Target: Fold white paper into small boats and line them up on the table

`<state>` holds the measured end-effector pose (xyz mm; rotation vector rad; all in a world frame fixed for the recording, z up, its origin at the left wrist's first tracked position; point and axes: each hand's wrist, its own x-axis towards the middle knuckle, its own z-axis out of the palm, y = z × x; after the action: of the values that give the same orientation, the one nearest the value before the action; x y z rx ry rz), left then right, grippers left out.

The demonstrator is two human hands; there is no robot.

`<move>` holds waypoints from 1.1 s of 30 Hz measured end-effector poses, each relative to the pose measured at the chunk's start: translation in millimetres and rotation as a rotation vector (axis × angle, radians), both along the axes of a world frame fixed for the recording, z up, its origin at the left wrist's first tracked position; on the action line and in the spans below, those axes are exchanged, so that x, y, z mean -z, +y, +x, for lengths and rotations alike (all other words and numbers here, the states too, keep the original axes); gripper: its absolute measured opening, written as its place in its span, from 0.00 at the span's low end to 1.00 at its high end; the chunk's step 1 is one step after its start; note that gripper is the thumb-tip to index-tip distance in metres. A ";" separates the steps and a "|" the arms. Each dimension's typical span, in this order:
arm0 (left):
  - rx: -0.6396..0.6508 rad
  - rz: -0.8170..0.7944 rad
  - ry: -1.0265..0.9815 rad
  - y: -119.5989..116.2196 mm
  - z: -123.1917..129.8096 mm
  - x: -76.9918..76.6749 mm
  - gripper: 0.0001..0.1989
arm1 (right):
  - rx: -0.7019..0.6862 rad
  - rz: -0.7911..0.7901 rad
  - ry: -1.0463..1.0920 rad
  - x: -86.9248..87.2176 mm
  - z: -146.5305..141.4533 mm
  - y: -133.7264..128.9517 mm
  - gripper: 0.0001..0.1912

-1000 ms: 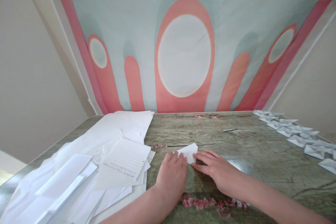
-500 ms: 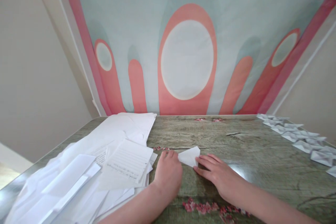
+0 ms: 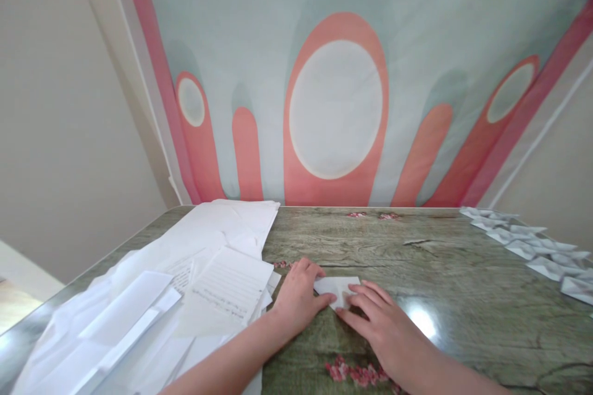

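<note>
Here, folded paper (image 3: 341,284) — long axis sideways, narrowing toward the near side

The head camera faces down across the table (image 3: 352,241).

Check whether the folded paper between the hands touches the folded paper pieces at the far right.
Apart: the head view shows the wood-patterned tabletop between the folded paper and the folded paper pieces.
</note>
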<state>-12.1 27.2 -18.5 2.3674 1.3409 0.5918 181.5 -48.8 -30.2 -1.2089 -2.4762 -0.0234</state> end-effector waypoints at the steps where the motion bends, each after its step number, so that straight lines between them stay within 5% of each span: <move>1: 0.001 -0.011 -0.005 0.8 -0.4 -0.1 0.15 | -0.008 -0.034 0.041 -3.4 2.2 3.2 0.20; 6: 0.002 -0.048 -0.007 5.0 -1.0 -0.7 0.17 | 0.132 -0.179 0.231 -5.2 18.2 28.6 0.10; 10: -0.004 -0.076 0.003 6.2 0.3 -0.9 0.19 | 0.254 -0.290 0.329 4.4 24.3 44.4 0.12; 33: 0.135 -0.080 -0.078 6.5 -1.4 0.0 0.13 | 0.166 -0.316 0.387 3.4 20.0 39.0 0.08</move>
<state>-13.5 33.7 -18.5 2.3229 1.1399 0.5741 201.6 -9.8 -33.6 -1.3895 -2.0875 0.5250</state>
